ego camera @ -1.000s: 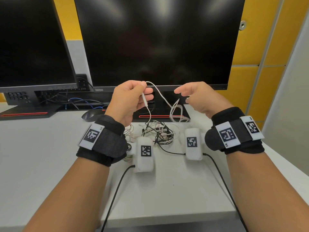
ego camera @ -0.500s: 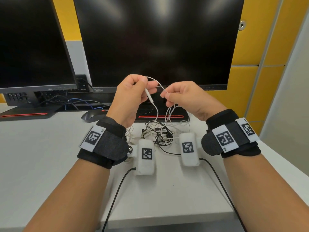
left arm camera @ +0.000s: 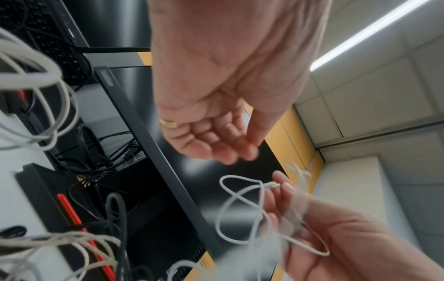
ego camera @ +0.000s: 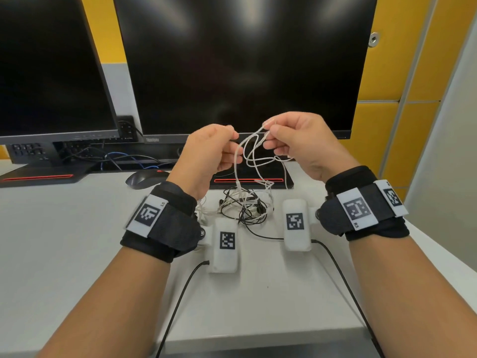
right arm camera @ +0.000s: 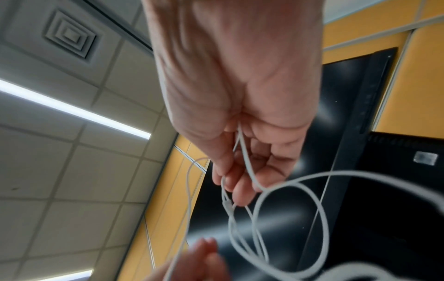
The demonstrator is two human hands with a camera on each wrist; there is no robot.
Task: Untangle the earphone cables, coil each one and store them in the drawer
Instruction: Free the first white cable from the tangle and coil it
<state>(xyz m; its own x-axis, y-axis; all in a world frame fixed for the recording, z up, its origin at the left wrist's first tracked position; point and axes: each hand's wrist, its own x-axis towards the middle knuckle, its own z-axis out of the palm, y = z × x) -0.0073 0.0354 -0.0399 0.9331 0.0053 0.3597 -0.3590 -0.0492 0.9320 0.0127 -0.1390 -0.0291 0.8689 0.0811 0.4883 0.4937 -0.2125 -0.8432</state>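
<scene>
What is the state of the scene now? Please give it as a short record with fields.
right hand: pinches loops of the white earphone cable, raised above the desk
left hand: fingers curled beside the same cable; grip unclear
tangle: black and white cables still knotted on the desk
mouse: on the desk, behind the left wrist
monitors: two, both dark
drawer: not in view
</scene>
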